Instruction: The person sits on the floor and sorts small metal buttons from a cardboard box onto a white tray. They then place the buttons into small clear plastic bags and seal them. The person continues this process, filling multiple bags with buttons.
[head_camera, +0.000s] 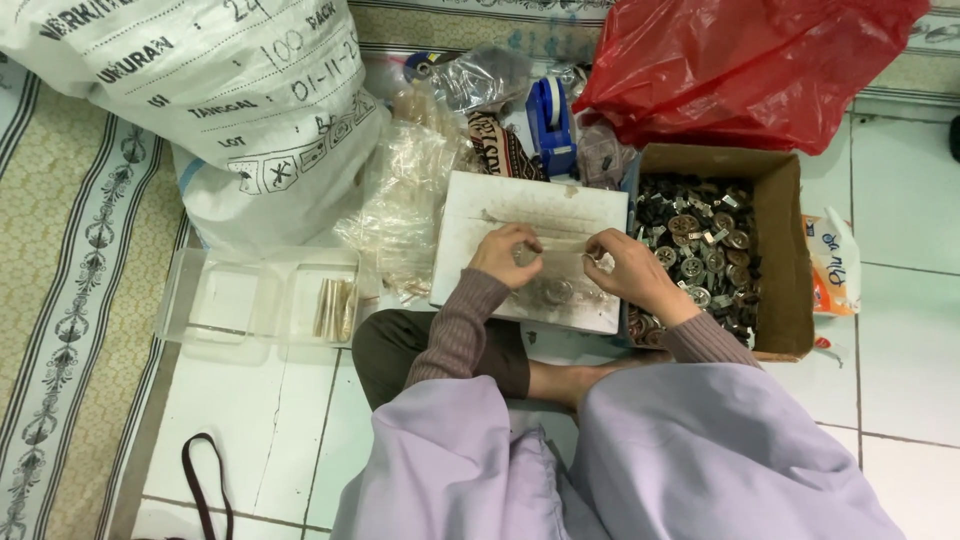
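My left hand (505, 255) and my right hand (625, 272) both pinch a small clear plastic bag (560, 255) stretched between them above a white board (520, 215) lying across my lap. A small round metal piece (556, 291) lies on the board just below the bag. Right of my right hand stands an open cardboard box (785, 250) filled with several round metal buckle-like pieces (700, 250).
A clear plastic tray (230, 300) with a small bundle of packets sits at left on the tiled floor. A large white printed sack (200, 90), a pile of clear bags (410, 190), a blue tape dispenser (552, 115) and a red plastic bag (740, 60) lie beyond.
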